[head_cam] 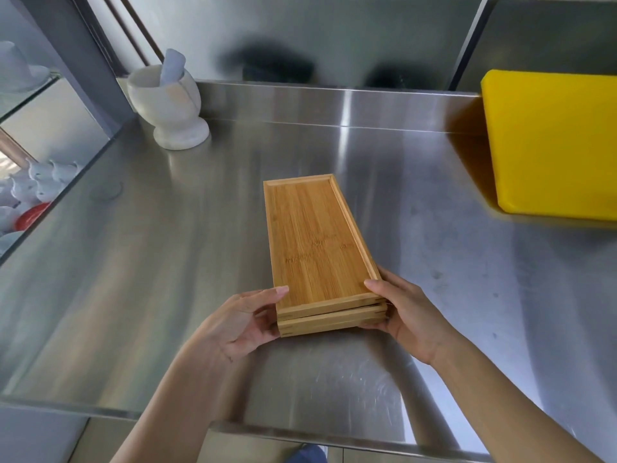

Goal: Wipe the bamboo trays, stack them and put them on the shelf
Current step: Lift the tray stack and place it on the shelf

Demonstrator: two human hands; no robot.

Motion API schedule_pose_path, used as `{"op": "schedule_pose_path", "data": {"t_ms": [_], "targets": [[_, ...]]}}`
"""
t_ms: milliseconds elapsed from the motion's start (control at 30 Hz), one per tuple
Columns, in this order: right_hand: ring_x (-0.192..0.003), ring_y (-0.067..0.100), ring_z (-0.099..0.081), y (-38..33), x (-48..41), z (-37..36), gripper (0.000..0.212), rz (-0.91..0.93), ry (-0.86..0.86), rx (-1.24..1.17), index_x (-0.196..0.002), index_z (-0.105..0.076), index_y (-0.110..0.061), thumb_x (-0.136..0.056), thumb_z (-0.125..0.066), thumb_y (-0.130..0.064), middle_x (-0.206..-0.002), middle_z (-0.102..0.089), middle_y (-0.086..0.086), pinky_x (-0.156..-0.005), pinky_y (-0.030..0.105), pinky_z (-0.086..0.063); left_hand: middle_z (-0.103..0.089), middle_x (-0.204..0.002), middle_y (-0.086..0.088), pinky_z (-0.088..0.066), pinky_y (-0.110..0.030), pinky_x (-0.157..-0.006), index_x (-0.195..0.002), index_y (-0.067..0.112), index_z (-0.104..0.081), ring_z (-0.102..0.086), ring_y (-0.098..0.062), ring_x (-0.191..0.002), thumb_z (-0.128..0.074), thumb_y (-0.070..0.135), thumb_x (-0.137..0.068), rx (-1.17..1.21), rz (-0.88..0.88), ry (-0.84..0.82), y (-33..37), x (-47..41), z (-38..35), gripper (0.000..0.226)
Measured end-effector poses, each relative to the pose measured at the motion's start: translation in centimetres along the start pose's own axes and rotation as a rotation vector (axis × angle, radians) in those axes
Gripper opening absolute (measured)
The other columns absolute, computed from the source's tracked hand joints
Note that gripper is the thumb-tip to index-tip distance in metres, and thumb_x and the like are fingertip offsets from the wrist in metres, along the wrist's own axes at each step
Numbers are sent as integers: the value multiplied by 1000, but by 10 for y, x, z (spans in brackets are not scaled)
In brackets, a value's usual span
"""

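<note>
Both hands (240, 324) (409, 315) grip stacked bamboo trays' (317, 242) near end | long axis points away, toward backsplash

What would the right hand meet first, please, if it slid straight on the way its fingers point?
The right hand points left across the stacked bamboo trays, which it already grips; beyond them probably the left hand.
</note>
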State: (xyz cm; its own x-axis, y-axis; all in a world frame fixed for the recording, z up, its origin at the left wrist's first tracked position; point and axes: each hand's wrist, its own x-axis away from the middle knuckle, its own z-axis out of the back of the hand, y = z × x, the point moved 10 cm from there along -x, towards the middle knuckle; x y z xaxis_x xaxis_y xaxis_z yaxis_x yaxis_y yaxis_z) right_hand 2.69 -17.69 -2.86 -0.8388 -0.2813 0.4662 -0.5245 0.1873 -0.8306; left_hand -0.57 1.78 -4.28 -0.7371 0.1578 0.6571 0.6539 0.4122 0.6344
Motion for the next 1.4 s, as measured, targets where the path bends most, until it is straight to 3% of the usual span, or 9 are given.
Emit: {"op": "schedule_pose_path", "data": {"t_ms": [167, 367, 533, 767, 833, 933, 1133, 1300, 1400], "targets": [[-85, 15, -67, -15, -2, -5, 34, 67, 40, 58, -124, -54, -23, -90, -51, -20, -101, -67, -1, -76, 36, -59, -74, -68, -10, -61, -36, -64, -87, -1, -67, -71, -21, -63, -71, 15, -60, 1, -34, 37, 17, -2, -3, 31], [-93, 18, -65, -65, -9, -10, 30, 196, 63, 51, -121, -55, -25, -92, -48, -21, -102, -68, -3, -73, 32, -60, -67, -88, -15, -53, -42, -77, -91, -2, -67, -62, -26, -81, -72, 15, -59, -50, -121, -10, 70, -2, -29, 37], [-86, 15, -69, -141, -24, -14, 26, 333, 119, -4, -116, -56, -26, -91, -49, -20, -100, -69, 0, -67, 29, -59, -60, -68, -6, -47, -32, -69, -75, 6, -68, -54, -18, -63, -75, 20, -53, -97, -215, -87, 153, -15, -69, 27], [-98, 24, -63, -279, -69, -13, 21, 467, 206, -81, -112, -56, -19, -92, -50, -22, -107, -63, 8, -77, 41, -55, -65, -76, -7, -49, -32, -78, -99, 2, -65, -56, -21, -83, -74, 14, -64, -91, -325, -187, 296, -49, -146, 39], [-94, 24, -63, -316, -85, -11, 13, 484, 243, -95, -102, -58, -18, -92, -51, -22, -101, -64, 9, -76, 42, -55, -63, -70, -6, -54, -30, -68, -88, 5, -64, -57, -19, -74, -71, 15, -76, -85, -343, -198, 331, -63, -165, 17], [-86, 25, -65, -362, -110, -9, 9, 494, 251, -90, -92, -60, -14, -91, -53, -20, -94, -66, 12, -70, 41, -56, -65, -66, -9, -54, -31, -53, -91, 2, -60, -64, -20, -61, -69, 17, -79, -78, -326, -208, 373, -88, -188, 22], [-102, 31, -59, -420, -177, 1, 6, 451, 231, -123, -95, -56, -17, -90, -54, -20, -110, -60, 15, -89, 48, -51, -63, -114, -19, -52, -38, -88, -113, 2, -54, -62, -31, -105, -74, 14, -77, -12, -348, -199, 440, -141, -211, 43], [-98, 30, -60, -443, -234, 12, 3, 445, 228, -103, -91, -55, -16, -90, -53, -18, -106, -61, 15, -87, 47, -51, -64, -109, -20, -54, -38, -81, -114, 1, -54, -63, -31, -99, -75, 13, -75, -5, -316, -190, 471, -198, -217, 46], [-99, 30, -60, -447, -263, 24, 5, 430, 239, -103, -94, -54, -15, -90, -54, -19, -106, -61, 15, -86, 46, -52, -63, -117, -20, -52, -39, -89, -115, 2, -55, -61, -32, -107, -75, 14, -75, -32, -317, -175, 480, -227, -218, 46]]}}
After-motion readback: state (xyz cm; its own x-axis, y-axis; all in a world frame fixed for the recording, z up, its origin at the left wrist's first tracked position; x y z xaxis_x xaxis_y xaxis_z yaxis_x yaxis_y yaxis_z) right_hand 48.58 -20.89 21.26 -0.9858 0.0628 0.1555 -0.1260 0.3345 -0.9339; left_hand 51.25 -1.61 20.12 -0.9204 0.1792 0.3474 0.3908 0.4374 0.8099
